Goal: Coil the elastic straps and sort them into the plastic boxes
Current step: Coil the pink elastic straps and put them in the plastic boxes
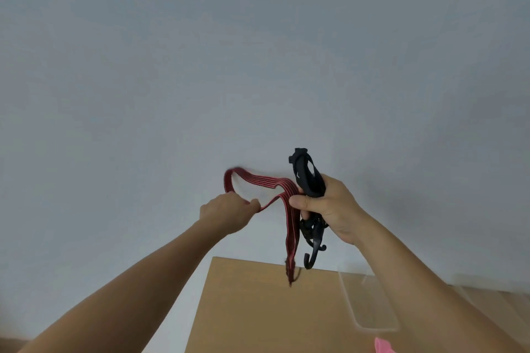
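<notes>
A red elastic strap with dark stripes (pixel 259 180) loops in the air between my hands, and its frayed end hangs down to the table's far edge. My left hand (pixel 229 210) pinches the strap at the loop's lower side. My right hand (pixel 329 206) grips a black strap bundle (pixel 308 178) together with the red strap. Black hooks (pixel 312 246) dangle below that hand. A clear plastic box (pixel 370 304) lies on the table under my right forearm.
A light brown wooden table (pixel 258 309) fills the lower middle. A plain grey-white wall stands behind it. A pink object (pixel 383 345) shows at the bottom edge near my right arm.
</notes>
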A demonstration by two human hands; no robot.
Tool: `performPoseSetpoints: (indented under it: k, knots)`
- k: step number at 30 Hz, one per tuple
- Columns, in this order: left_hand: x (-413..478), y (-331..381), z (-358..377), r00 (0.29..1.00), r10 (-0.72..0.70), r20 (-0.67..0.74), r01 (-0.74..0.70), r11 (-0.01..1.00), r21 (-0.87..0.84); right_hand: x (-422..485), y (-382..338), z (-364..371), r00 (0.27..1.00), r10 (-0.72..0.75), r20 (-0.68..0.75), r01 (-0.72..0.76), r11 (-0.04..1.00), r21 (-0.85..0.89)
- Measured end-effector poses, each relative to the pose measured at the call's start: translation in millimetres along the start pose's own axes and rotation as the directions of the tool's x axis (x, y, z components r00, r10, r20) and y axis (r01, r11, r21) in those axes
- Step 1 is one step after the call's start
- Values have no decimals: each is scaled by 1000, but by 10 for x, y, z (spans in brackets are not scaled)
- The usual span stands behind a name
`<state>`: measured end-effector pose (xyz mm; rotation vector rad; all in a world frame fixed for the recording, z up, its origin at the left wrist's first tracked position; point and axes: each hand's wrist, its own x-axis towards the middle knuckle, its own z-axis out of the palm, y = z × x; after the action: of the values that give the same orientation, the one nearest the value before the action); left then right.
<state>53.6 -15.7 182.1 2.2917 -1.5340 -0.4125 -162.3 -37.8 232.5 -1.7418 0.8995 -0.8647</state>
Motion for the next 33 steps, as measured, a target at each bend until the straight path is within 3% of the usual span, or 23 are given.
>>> performPoseSetpoints:
  k: [2,4,5,6,8,10,12,18,20,23,28,33]
  knots:
    - [-20,34,-23,991,93,-99,-90,995,35,-33,-52,-22,1000,-6,-24,6,1000,20]
    - [-49,86,-21,935,235,-264,-286,943,-173,-83,-97,-36,999,-9,-47,11,999,43]
    - [-65,118,-23,904,287,-318,-391,854,-342,-114,-117,-39,998,-10,-62,14,998,56]
    - [-106,169,-54,895,333,-297,-444,728,-523,-147,-134,-42,997,-11,-79,17,998,68]
    - [-212,296,-63,865,498,-68,-325,451,-831,-225,-162,-48,993,-4,-117,16,995,101]
    - [-322,405,45,711,694,115,-182,340,-923,-332,-190,-67,986,7,-164,14,992,127]
    - [-452,516,180,597,782,178,-141,320,-937,-473,-199,-129,974,21,-224,8,992,126]
    - [-904,840,634,464,840,280,-137,381,-914,-1015,-100,-487,901,116,-419,-74,990,116]
    - [-1034,985,734,469,823,320,-107,413,-905,-1208,-73,-631,881,142,-451,-91,987,133]
    - [-1196,1215,809,552,745,374,-11,456,-890,-1486,-23,-877,841,167,-515,-106,984,145]
    - [-1668,1822,1012,654,682,327,48,394,-918,-2242,213,-1398,725,290,-625,-166,954,250]
    - [-2287,2520,1294,608,696,382,212,321,-923,-3099,516,-1872,702,386,-599,-260,921,289]
